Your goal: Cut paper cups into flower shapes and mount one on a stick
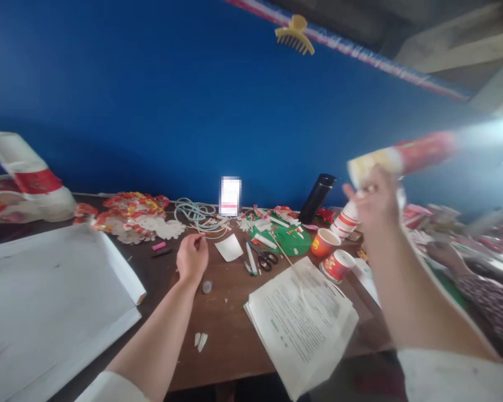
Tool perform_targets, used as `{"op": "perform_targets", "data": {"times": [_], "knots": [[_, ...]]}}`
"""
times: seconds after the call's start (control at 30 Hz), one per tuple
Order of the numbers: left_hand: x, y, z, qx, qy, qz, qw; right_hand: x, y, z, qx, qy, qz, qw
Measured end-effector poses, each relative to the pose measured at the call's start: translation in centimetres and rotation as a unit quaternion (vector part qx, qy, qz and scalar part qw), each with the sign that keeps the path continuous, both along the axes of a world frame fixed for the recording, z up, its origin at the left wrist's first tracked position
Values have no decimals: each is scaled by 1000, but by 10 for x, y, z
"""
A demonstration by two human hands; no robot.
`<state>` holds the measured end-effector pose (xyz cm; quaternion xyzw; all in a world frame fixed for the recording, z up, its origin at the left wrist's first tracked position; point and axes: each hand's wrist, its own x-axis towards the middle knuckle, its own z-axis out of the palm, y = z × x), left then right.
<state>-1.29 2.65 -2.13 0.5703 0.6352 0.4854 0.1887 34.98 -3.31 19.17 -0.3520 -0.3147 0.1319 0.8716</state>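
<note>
My right hand (379, 195) is raised at the right, wrapped round a long stack of paper cups (402, 159). The stack is tilted, pale yellow at its left end and red toward the right, and blurred by motion. My left hand (193, 257) rests on the brown table with its fingers curled in, and nothing shows in them. Nearest to it are a white paper square (229, 248), a small clear cap (207, 287) and a pink marker cap (159, 245). An orange paper cup (326, 242) and a red-and-white paper cup (337, 265) stand below the raised stack.
Printed sheets (305, 324) lie at the front. Black scissors (268, 259), a pen (251, 257) and green paper (289, 240) with scraps are behind. A black bottle (317, 198) leans by the wall. A large white box (46, 312) fills the left. Another person's arm (478, 296) is at right.
</note>
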Motion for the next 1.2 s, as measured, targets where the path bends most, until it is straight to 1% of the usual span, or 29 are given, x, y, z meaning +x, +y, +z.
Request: {"op": "perform_targets", "data": {"times": [0.03,0.07,0.1,0.13,0.2,0.23,0.3,0.37,0.4,0.43,0.47,0.6,0.7,0.77,0.8,0.87,0.93,1.0,1.07,1.1,1.13,1.2], "knots": [[0,-2,0,22,-10,-3,1000,-36,0,-15,-36,49,115,991],[0,-3,0,43,-13,-7,999,-70,0,-32,-56,79,229,969],[0,-5,0,63,-14,-9,998,-100,-1,-48,-81,103,329,935],[0,-6,1,77,-14,-12,997,-125,-2,-63,-101,136,393,904],[-2,-9,1,90,-19,-13,996,-161,-1,-89,-134,196,475,848],[-2,-10,2,91,-22,-6,996,-172,0,-100,-141,217,499,827],[-3,-12,3,89,-26,-1,996,-183,3,-118,-149,249,542,789],[-3,-13,5,87,-21,-5,996,-185,6,-132,-152,253,579,760],[-2,-14,6,87,-16,-9,996,-185,6,-138,-153,246,590,754],[-1,-14,6,87,-9,-14,996,-183,6,-143,-156,236,593,754],[-1,-15,7,88,-3,-19,996,-182,6,-148,-159,223,588,761],[1,-15,8,84,6,-39,996,-175,5,-158,-173,153,543,808],[2,-16,10,80,1,-37,996,-174,6,-160,-172,94,537,820],[2,-18,12,92,-3,-39,995,-176,7,-161,-186,79,522,829],[2,-19,13,102,-5,-43,994,-179,8,-162,-198,76,500,839],[3,-23,16,120,-11,-56,991,-184,10,-165,-209,57,438,872],[4,-27,19,128,-31,-71,989,-190,12,-169,-193,21,380,904],[5,-29,20,119,-85,-94,985,-193,13,-172,-167,-18,343,924],[8,-31,19,78,-174,-144,971,-195,14,-174,-159,-55,311,935],[10,-31,18,44,-224,-181,957,-196,14,-174,-161,-73,294,939],[12,-32,17,7,-274,-220,936,-198,13,-175,-166,-93,280,941],[16,-33,15,-64,-367,-290,881,-202,11,-176,-178,-133,264,939]]}}
